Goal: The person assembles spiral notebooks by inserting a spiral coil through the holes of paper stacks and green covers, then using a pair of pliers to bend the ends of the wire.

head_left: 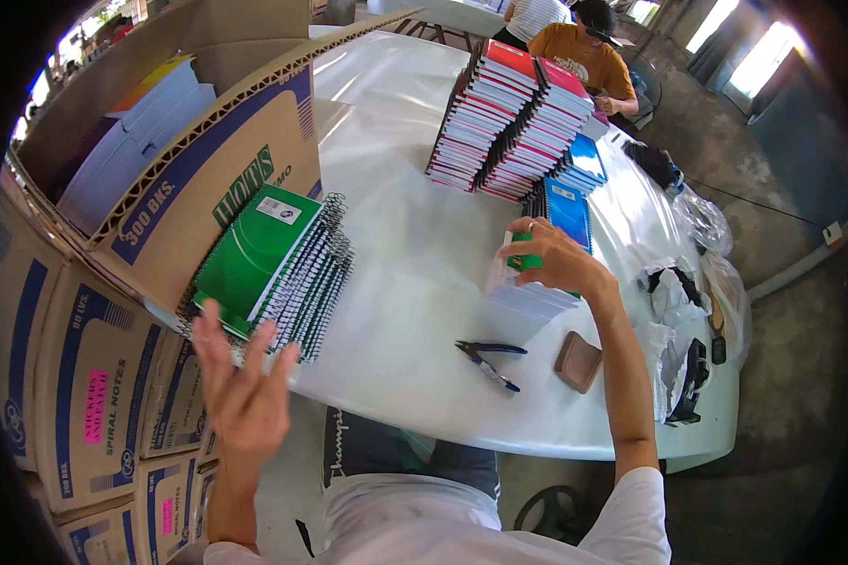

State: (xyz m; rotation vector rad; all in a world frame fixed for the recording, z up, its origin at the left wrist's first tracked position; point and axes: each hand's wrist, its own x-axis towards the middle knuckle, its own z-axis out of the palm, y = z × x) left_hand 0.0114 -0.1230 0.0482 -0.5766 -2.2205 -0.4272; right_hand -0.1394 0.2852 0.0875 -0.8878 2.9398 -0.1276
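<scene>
A stack of green spiral notebooks (259, 247) with black wire coils leans at the table's left edge, against an open carton. Fingers spread, my left hand (245, 386) is at the near end of this stack; whether it touches the lowest notebooks cannot be made out. My right hand (561, 259) curls over a white-edged stack of notebooks (528, 306), its fingers and thumb around the top green notebook (526, 252), which it partly hides. Just beyond are blue spiral notebooks (567, 209). Cutting pliers (487, 363) lie in front, their handles parted.
Tall stacks of red notebooks (509, 122) stand at the back. The open carton (245, 160) holds more notebooks, with closed cartons (104, 377) below. A brown square case (578, 363) and plastic wrapping (674, 301) lie right on the white table (396, 254). Another person (589, 61) sits beyond.
</scene>
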